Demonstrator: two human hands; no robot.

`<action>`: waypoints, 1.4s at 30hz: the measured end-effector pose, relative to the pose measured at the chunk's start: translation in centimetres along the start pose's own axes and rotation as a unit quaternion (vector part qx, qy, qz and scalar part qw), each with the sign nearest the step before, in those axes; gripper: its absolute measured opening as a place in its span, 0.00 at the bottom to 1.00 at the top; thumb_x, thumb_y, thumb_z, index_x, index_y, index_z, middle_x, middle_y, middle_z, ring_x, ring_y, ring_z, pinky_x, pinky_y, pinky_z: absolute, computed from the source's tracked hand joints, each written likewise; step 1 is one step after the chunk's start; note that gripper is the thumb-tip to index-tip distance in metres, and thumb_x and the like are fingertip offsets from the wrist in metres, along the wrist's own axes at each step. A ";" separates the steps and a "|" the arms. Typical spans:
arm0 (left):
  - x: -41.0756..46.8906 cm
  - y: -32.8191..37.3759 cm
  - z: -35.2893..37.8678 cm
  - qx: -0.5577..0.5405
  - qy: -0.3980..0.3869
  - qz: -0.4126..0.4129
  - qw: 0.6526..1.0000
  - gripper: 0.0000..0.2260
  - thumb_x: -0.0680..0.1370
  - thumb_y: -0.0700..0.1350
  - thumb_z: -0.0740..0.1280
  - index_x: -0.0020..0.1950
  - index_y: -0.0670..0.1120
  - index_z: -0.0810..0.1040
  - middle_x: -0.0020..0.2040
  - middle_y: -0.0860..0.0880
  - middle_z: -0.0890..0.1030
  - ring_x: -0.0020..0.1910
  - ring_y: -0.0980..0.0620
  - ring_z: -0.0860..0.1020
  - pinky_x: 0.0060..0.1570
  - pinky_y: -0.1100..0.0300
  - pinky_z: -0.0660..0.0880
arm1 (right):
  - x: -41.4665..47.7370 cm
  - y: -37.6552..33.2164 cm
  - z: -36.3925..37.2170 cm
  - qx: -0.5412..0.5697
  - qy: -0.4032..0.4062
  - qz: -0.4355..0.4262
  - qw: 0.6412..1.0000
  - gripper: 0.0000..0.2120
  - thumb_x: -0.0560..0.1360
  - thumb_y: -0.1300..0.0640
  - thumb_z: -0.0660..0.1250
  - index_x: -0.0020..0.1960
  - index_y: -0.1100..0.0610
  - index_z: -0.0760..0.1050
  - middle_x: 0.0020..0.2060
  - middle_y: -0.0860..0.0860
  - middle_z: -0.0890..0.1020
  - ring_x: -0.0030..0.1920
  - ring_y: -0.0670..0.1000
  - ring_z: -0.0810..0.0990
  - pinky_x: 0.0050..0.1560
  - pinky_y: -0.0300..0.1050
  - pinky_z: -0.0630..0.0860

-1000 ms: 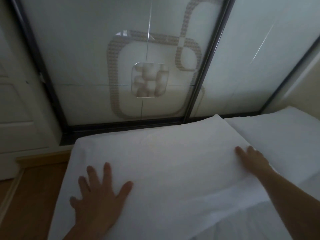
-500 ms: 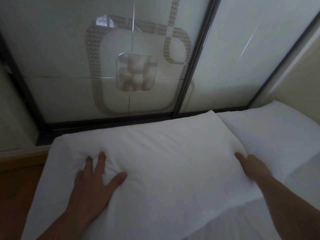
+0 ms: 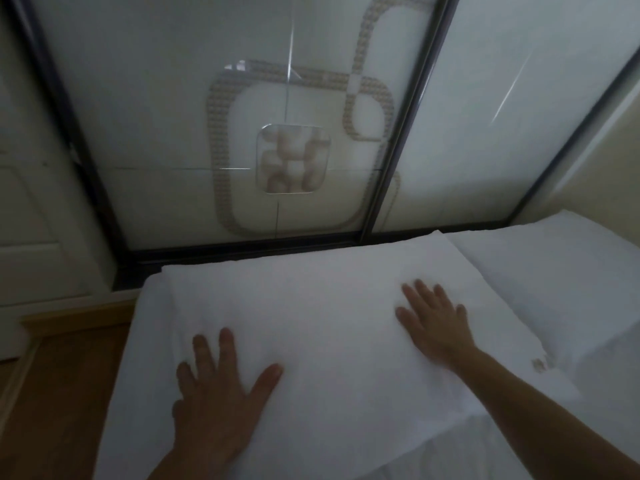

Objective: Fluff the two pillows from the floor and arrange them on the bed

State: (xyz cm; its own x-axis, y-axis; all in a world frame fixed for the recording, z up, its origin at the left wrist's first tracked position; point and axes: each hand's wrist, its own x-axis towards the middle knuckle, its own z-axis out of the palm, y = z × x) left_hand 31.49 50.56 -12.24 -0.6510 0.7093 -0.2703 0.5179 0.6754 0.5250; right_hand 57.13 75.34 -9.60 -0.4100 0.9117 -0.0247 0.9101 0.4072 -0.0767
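A white pillow lies flat at the head of the bed, its far edge against the base of the glass wardrobe doors. My left hand rests palm down on its near left part, fingers spread. My right hand lies flat on its right part, fingers apart. A second white pillow lies beside it on the right, touching it along one edge. Both hands hold nothing.
Sliding frosted-glass doors with dark frames stand right behind the pillows. A white door and wooden floor are on the left. White bed sheet shows at the bottom right. A beige wall is at the far right.
My right hand has moved from the pillow's right edge onto its top, lying flat. My left hand has relaxed from pressing into the pillow to resting flat. The pillow surface looks smoother.
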 end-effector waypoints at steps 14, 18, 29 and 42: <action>0.3 -3.0 -1.0 0.154 0.022 0.173 0.973 0.30 0.76 0.67 0.39 0.72 0.59 0.31 0.75 0.54 0.31 0.74 0.52 0.32 0.72 0.40 0.39 | -6.3 -15.3 2.9 -0.044 -0.041 -0.444 0.894 0.26 0.79 0.35 0.41 0.74 0.38 0.41 0.77 0.42 0.44 0.76 0.47 0.39 0.72 0.52 0.34; -2.7 -5.2 -0.2 0.110 -0.009 0.091 0.990 0.35 0.72 0.72 0.44 0.71 0.60 0.29 0.75 0.54 0.29 0.75 0.51 0.34 0.71 0.36 0.51 | -3.6 -8.6 1.4 -0.019 0.018 -0.266 0.964 0.27 0.80 0.40 0.48 0.75 0.43 0.45 0.76 0.44 0.49 0.76 0.48 0.47 0.73 0.49 0.45; -1.8 4.1 0.3 0.178 0.105 0.254 0.945 0.32 0.75 0.65 0.35 0.75 0.50 0.37 0.78 0.45 0.39 0.76 0.43 0.40 0.73 0.38 0.42 | -4.1 -7.9 -0.4 0.046 0.066 -0.106 0.991 0.29 0.79 0.38 0.45 0.76 0.46 0.47 0.77 0.47 0.48 0.76 0.50 0.47 0.74 0.55 0.51; -1.0 -3.7 -6.8 0.348 0.086 0.087 0.930 0.35 0.70 0.63 0.29 0.76 0.54 0.43 0.79 0.49 0.44 0.76 0.43 0.41 0.56 0.39 0.18 | -9.0 7.2 -3.3 0.004 0.001 0.204 0.979 0.30 0.78 0.36 0.45 0.75 0.50 0.53 0.76 0.53 0.59 0.74 0.57 0.58 0.71 0.59 0.56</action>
